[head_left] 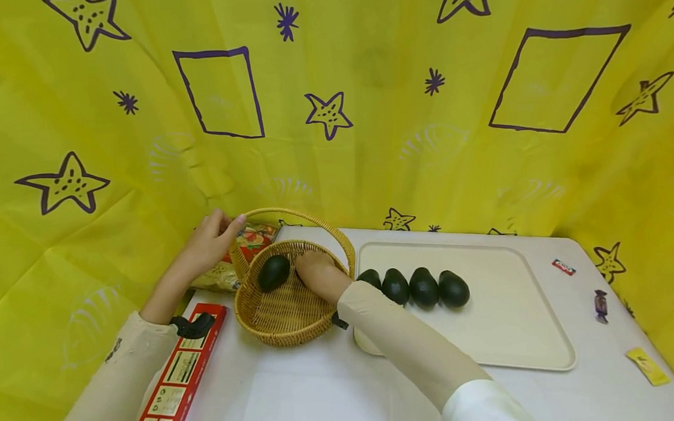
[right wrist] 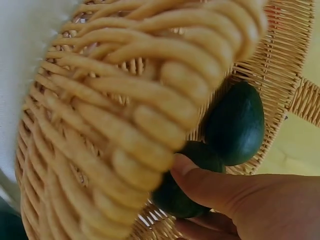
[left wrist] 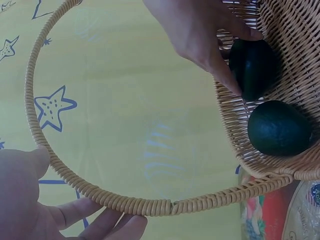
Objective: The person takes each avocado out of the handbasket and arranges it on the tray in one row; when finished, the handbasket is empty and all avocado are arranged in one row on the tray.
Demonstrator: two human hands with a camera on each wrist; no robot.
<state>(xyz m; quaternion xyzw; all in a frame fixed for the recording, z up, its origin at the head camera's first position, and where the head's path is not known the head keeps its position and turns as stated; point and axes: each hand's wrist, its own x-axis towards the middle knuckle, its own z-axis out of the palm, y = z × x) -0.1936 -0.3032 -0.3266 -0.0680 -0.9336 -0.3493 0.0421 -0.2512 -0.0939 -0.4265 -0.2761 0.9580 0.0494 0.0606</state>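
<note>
A woven wicker basket (head_left: 289, 332) stands on the white table, its tall handle (head_left: 314, 218) arching over it. My left hand (head_left: 207, 243) holds the left part of that handle, thumb on one side and fingers on the other. Inside the basket, my right hand (head_left: 320, 274) grips a dark green avocado (left wrist: 254, 69) between thumb and fingers; in the head view the hand hides this fruit. Right beside it another avocado (head_left: 274, 273) lies against the basket's wall. Several more avocados (head_left: 425, 287) sit in a row on a cream tray (head_left: 512, 328) to the right.
A long red box (head_left: 176, 375) lies left of the basket, under my left forearm. Behind the basket are colourful food packets (head_left: 254, 237). Small wrapped sweets, including a purple one (head_left: 601, 306) and a yellow packet (head_left: 648, 366), lie right of the tray. A yellow curtain (head_left: 381, 169) surrounds the table.
</note>
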